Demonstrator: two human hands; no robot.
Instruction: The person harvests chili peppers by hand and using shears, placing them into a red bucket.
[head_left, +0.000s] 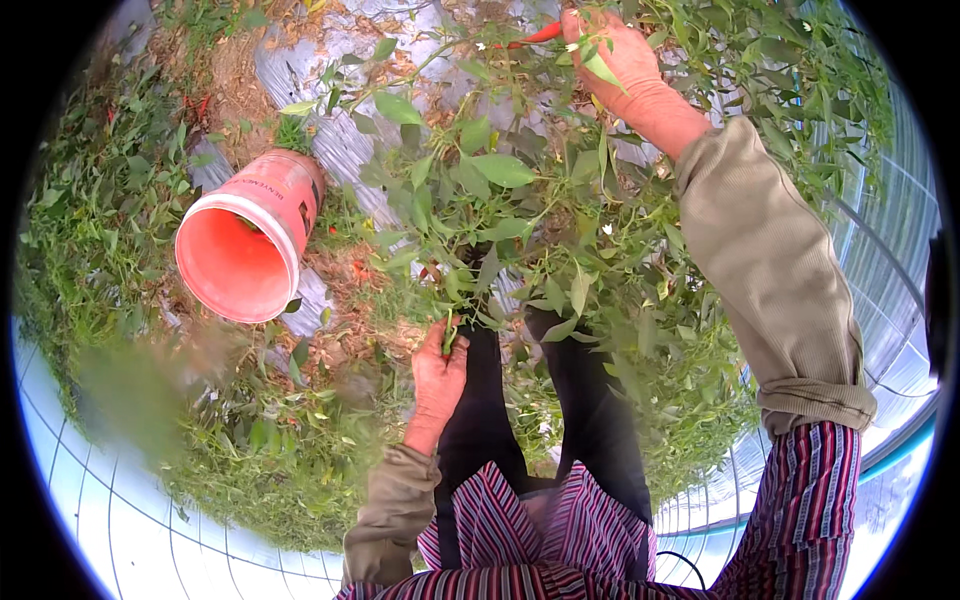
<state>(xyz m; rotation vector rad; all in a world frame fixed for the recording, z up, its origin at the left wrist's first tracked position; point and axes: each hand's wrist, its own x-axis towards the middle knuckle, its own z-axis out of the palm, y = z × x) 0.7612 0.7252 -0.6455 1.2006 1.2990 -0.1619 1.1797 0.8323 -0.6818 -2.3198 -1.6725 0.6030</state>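
My right hand (611, 56) reaches up among the pepper plants at the top of the view, its fingers closed around the end of a long red chili pepper (538, 35). Low at the centre, beside my left leg, my left hand (439, 375) pinches a chili pepper by its green stem (449, 337); most of that pepper is hidden in the palm. Between the hands spreads a leafy chili plant (495, 169) with small white flowers. A pink plastic bucket (281, 187) with a white rim lies tipped to the left, its mouth towards me and some green matter inside.
Silvery plastic mulch film (345, 150) and dry leaves cover the ground. More pepper plants (97, 202) stand on the left, with red peppers (199, 105) near them. A branch crosses before my legs. Clear sheeting on a frame (892, 247) curves along the right.
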